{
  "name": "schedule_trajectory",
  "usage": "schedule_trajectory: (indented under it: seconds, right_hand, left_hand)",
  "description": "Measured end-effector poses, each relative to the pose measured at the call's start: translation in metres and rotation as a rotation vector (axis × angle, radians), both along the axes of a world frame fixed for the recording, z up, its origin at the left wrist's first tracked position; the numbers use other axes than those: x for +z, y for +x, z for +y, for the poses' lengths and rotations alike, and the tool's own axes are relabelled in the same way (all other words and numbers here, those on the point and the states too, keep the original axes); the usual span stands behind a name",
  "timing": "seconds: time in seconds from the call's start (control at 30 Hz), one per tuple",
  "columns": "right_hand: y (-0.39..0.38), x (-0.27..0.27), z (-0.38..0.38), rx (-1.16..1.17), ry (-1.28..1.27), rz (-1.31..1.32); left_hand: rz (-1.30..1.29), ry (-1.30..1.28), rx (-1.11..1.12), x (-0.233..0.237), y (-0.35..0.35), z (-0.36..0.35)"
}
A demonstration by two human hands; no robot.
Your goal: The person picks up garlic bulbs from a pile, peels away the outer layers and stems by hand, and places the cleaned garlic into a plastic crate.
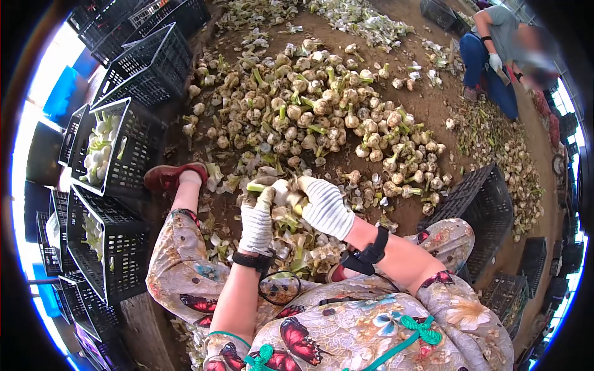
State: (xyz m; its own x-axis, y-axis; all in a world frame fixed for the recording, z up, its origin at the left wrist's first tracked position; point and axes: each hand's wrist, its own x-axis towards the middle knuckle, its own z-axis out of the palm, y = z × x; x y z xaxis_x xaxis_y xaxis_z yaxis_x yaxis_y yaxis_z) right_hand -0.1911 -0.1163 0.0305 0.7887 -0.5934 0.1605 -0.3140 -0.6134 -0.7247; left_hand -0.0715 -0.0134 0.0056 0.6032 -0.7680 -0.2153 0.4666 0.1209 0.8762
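Observation:
My left hand [257, 224], in a striped white glove with soiled fingertips, is closed around a garlic bulb [281, 193]. The bulb's cut green stem [255, 187] points left. On its other side my right hand [327, 209], gloved alike, has its fingers bent in against the bulb and its outer skin. What exactly the right fingertips pinch is partly hidden. Beneath both hands lies a heap of peeled garlic skins [300, 250], between my legs. Just beyond them spreads a large pile of garlic bulbs [297, 105] with short stems.
Black plastic crates stand along the left; one crate [139, 148] holds cleaned garlic bulbs [99, 151]. Another black crate [479, 216] leans near my right knee. A person [504, 55] in a grey shirt crouches at upper right, beside more garlic [501, 148]. Loose skins [365, 21] lie at the back.

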Motion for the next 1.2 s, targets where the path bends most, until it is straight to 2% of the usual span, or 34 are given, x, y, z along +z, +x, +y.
schedule_trajectory:
  seconds: [0.03, 0.1, 0.17, 0.2, 0.23, 0.27, 0.33, 0.37, 0.47, 0.5, 0.53, 0.6, 0.67, 0.7, 0.8, 0.93, 0.97, 1.0, 1.03, 1.07, 1.1, 1.13, 1.17, 1.2]
  right_hand:
    - [0.001, -0.001, -0.001, -0.03, 0.023, 0.008]
    - [0.003, -0.02, -0.012, -0.12, -0.022, 0.041]
    - [-0.01, -0.035, -0.024, -0.129, 0.053, 0.209]
    - [-0.014, -0.047, -0.025, -0.122, 0.111, 0.269]
    - [-0.014, -0.05, -0.021, -0.052, 0.429, 0.034]
    - [-0.013, -0.019, -0.011, -0.063, 0.104, 0.136]
    - [-0.007, 0.008, 0.002, -0.046, -0.085, -0.023]
    - [-0.002, 0.004, 0.003, -0.038, -0.143, -0.025]
    - [0.0, 0.006, 0.004, 0.008, -0.068, -0.114]
    - [0.0, 0.002, 0.002, 0.022, 0.068, -0.176]
    - [0.001, -0.004, -0.002, -0.068, 0.026, -0.189]
    - [-0.002, -0.031, -0.025, -0.199, 0.001, 0.057]
    - [-0.013, -0.043, -0.034, -0.193, 0.067, 0.259]
    - [-0.02, -0.05, -0.037, -0.1, 0.162, 0.36]
    - [-0.026, -0.035, -0.032, 0.064, 0.347, 0.48]
    - [-0.038, -0.056, -0.042, 0.137, 0.314, 0.386]
    - [-0.044, -0.057, -0.048, 0.125, 0.443, 0.318]
    - [-0.052, -0.064, -0.061, 0.066, 0.268, 0.358]
    - [-0.057, -0.068, -0.072, -0.105, 0.24, 0.435]
    - [-0.069, -0.068, -0.094, -0.196, 0.227, 0.62]
    - [-0.087, -0.095, -0.111, -0.401, 0.558, 0.373]
    - [-0.105, -0.114, -0.131, -0.487, 0.235, 0.424]
    - [-0.122, -0.133, -0.149, -0.507, 0.093, 0.527]
    - [-0.133, -0.139, -0.159, -0.573, 0.195, 0.608]
  left_hand:
    - [-0.066, -0.004, 0.012, 0.007, 0.002, 0.002]
    - [0.047, -0.031, 0.031, 0.011, 0.005, 0.005]
    - [0.149, -0.103, 0.01, 0.025, 0.005, 0.004]
    - [0.1, -0.082, 0.041, 0.023, 0.007, 0.001]
    - [0.058, -0.055, 0.077, 0.018, 0.008, 0.0]
    - [0.026, -0.015, 0.109, 0.011, 0.004, 0.002]
    - [-0.005, -0.021, 0.069, 0.003, 0.002, -0.002]
    - [-0.008, 0.002, 0.083, 0.005, -0.002, -0.003]
    - [0.086, -0.043, 0.079, 0.006, -0.001, -0.001]
    - [0.115, -0.067, 0.069, 0.006, -0.001, 0.001]
    - [0.118, -0.053, 0.06, 0.008, -0.001, 0.003]
    - [0.121, -0.035, 0.034, 0.011, 0.001, 0.005]
    - [0.25, -0.123, 0.055, 0.002, 0.005, 0.005]
    - [0.309, -0.156, 0.065, 0.002, 0.008, 0.004]
    - [0.442, -0.223, 0.039, -0.013, 0.016, 0.006]
    - [0.59, -0.195, 0.061, -0.015, 0.022, 0.011]
    - [0.6, -0.179, 0.105, -0.009, 0.025, 0.013]
    - [0.614, -0.165, 0.145, -0.004, 0.027, 0.014]
    - [0.741, -0.163, 0.211, 0.02, 0.032, 0.015]
    - [0.679, -0.227, 0.28, 0.024, 0.048, 0.022]
    - [0.642, -0.388, 0.337, 0.049, 0.063, 0.032]
    - [0.16, -0.381, 0.384, 0.053, 0.093, 0.055]
    - [-0.283, -0.344, 0.521, 0.058, 0.122, 0.078]
    - [0.053, -0.683, 0.542, 0.077, 0.141, 0.102]
